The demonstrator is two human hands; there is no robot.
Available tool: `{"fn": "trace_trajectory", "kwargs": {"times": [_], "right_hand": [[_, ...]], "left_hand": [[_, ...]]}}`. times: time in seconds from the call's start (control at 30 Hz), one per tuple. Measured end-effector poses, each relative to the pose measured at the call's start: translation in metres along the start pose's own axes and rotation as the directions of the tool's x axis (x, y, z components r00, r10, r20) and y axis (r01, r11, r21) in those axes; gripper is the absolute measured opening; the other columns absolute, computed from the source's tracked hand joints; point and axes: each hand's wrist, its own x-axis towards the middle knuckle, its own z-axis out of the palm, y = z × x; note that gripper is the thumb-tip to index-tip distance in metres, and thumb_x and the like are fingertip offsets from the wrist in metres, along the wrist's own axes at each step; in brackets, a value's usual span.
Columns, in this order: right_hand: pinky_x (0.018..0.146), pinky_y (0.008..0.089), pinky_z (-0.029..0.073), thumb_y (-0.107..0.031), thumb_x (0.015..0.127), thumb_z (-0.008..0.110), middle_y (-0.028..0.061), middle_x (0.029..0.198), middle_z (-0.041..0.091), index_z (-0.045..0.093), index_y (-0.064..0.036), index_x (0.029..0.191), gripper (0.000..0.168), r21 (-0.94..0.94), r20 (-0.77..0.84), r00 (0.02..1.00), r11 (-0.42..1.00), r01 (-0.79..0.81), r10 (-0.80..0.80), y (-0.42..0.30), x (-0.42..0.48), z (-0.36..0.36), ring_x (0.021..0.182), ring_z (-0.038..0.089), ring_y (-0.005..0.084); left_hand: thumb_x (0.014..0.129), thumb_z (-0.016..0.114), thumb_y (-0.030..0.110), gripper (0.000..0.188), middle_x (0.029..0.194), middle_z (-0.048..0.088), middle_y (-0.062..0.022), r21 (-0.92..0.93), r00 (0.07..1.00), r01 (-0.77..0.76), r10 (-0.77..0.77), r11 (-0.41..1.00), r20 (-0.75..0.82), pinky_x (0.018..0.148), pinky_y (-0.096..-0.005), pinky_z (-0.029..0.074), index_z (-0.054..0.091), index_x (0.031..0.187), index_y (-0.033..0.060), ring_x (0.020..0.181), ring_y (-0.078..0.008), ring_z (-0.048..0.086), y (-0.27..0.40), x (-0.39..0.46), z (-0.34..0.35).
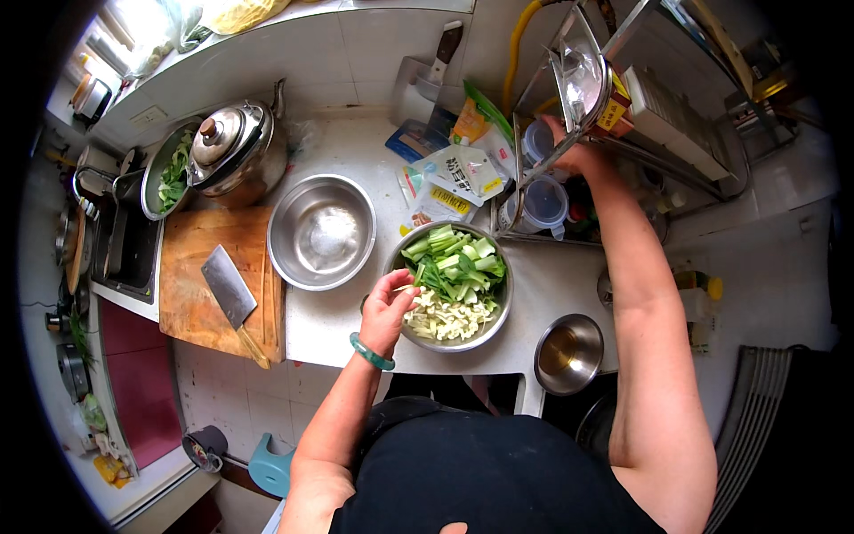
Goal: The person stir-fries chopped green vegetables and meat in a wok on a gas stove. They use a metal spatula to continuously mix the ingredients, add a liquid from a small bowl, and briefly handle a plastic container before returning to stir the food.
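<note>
My left hand point(383, 310), with a green bangle at the wrist, is at the left rim of a steel bowl point(505, 314). Its fingers are half curled, with a gap between thumb and forefinger. Cut leafy greens point(460, 260) fill the far side of that bowl, and pale chopped pieces point(450, 317), perhaps mushroom, lie on the near side. My right hand point(567, 152) reaches into a metal rack against a lidded plastic tub point(536, 141); a rack bar partly hides its fingers, so its grip is unclear. Another lidded tub point(546, 200) stands nearer me.
An unfilled steel basin point(322, 233) stands left of the bowl. A cleaver point(230, 287) lies on a wooden cutting board point(187, 267), its handle over the front edge. Behind are a steel kettle point(233, 153) and seasoning packets point(454, 173). A small steel bowl point(567, 354) holds brownish liquid.
</note>
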Motion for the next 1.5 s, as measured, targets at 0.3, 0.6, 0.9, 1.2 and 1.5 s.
{"fn": "trace_trajectory", "kwargs": {"times": [0.3,0.6,0.9,1.2,1.5], "right_hand": [[0.112,0.0490,0.026,-0.051,0.060,0.080,0.0186,0.148,0.034,0.028,-0.014,0.147,0.108,-0.060,0.126,0.991,0.997,-0.041,0.049,0.001,0.014,-0.008,0.136,0.031,0.0396],[0.108,0.0441,0.034,-0.054,0.059,0.079,0.0228,0.141,0.043,0.033,-0.004,0.143,0.108,-0.161,0.035,0.995,0.983,0.094,-0.090,0.020,0.030,0.002,0.130,0.042,0.0356],[0.107,0.0407,0.036,-0.050,0.059,0.082,0.0251,0.136,0.046,0.037,0.001,0.139,0.105,0.183,-0.100,0.994,0.983,-0.021,0.040,0.034,0.054,0.045,0.127,0.045,0.0360],[0.110,0.0433,0.032,-0.049,0.056,0.080,0.0271,0.139,0.042,0.038,-0.004,0.139,0.104,0.157,-0.140,0.990,0.987,0.019,0.004,0.003,0.044,0.049,0.131,0.039,0.0387],[0.111,0.0404,0.031,-0.029,0.068,0.080,0.0158,0.147,0.036,0.028,-0.012,0.147,0.096,-0.081,0.121,0.980,0.982,0.171,-0.160,0.019,0.038,0.017,0.135,0.035,0.0314]], "left_hand": [[0.087,0.065,0.010,0.039,0.116,0.059,-0.0061,-0.027,1.000,0.009,-0.009,1.000,-0.017,0.079,-0.0262,0.050,0.053,0.124,0.0048,0.097,-0.0136,0.061,0.007,0.004,0.000],[0.088,0.065,0.011,0.038,0.116,0.059,-0.0064,-0.043,1.000,0.017,-0.018,0.999,-0.018,0.080,-0.0260,0.050,0.053,0.124,0.0048,0.098,-0.0141,0.061,0.002,0.005,-0.005],[0.088,0.065,0.010,0.039,0.116,0.058,-0.0064,-0.038,0.999,0.037,-0.037,0.999,-0.015,0.079,-0.0260,0.050,0.053,0.124,0.0047,0.098,-0.0140,0.061,0.002,0.007,0.000],[0.088,0.064,0.011,0.039,0.117,0.058,-0.0067,-0.008,0.998,0.045,-0.044,0.999,0.046,0.079,-0.0271,0.050,0.052,0.125,0.0048,0.100,-0.0144,0.060,-0.008,0.009,0.008],[0.091,0.058,0.008,0.035,0.118,0.058,-0.0085,0.040,0.998,0.006,-0.008,0.999,0.057,0.080,-0.0265,0.052,0.052,0.125,0.0040,0.102,-0.0185,0.061,-0.001,0.001,0.007]]}}
